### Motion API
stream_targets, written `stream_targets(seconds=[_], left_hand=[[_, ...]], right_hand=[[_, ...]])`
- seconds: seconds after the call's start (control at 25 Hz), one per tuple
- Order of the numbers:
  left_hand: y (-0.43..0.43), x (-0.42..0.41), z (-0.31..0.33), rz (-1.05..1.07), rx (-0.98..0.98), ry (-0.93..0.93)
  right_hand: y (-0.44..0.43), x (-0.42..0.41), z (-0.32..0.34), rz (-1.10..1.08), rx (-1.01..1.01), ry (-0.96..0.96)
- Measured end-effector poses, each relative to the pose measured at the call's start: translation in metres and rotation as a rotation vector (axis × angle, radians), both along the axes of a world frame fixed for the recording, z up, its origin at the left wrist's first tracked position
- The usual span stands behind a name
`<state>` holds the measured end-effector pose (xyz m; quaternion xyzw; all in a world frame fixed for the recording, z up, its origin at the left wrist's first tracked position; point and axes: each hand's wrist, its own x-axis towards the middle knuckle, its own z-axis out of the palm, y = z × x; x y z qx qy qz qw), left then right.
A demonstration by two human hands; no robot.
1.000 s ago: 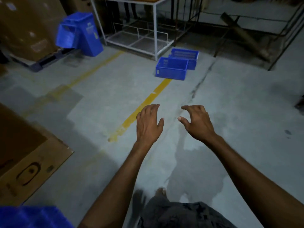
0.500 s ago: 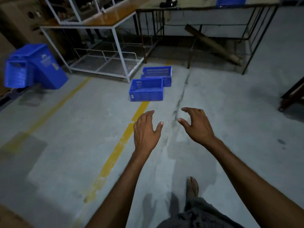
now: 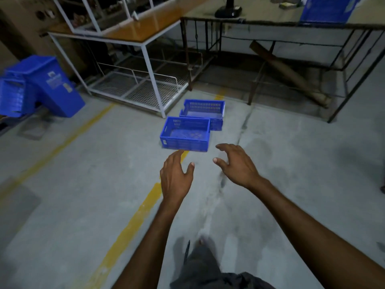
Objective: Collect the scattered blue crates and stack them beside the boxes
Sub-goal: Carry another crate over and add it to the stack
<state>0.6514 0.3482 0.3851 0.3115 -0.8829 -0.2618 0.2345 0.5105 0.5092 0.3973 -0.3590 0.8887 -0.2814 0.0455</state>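
Two empty blue crates lie on the concrete floor ahead of me. The near crate (image 3: 184, 140) sits upright, and the far crate (image 3: 203, 110) stands just behind it, touching its back right corner. My left hand (image 3: 176, 177) is stretched out just short of the near crate, fingers apart, holding nothing. My right hand (image 3: 236, 163) hovers beside it to the right, also open and empty. A leaning pile of blue crates (image 3: 39, 86) rests at the far left. One more blue crate (image 3: 327, 9) stands on the table top at the upper right.
A white metal-framed table (image 3: 145, 53) with a wire shelf stands just behind the crates. A dark steel table (image 3: 270, 36) with a long tube beneath fills the back right. Cardboard boxes (image 3: 18, 28) rise at the far left. A yellow floor line (image 3: 133, 222) runs under my left arm.
I have walked closer to the two floor crates, which now appear larger and nearer my hands. Both hands stay open and outstretched.
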Motion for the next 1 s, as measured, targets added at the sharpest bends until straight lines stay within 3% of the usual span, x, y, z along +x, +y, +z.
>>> stream_targets(seconds=[0.28,0.6,0.84,1.0], left_hand=[[-0.130,-0.182,-0.037,0.141,0.329,0.081],[-0.229,-0.351,-0.044,0.180,0.459,0.070],[-0.241,-0.468,-0.095,0.425,0.627,0.122],[-0.218,-0.542,-0.166,0.682,0.842,0.223]], right_hand=[[-0.134,-0.179,-0.014,0.120,0.096,-0.030],[-0.241,-0.373,-0.019,0.194,0.128,-0.039],[-0.317,-0.523,-0.098,0.476,0.210,-0.065],[-0.349,-0.611,-0.174,0.658,0.394,-0.080]])
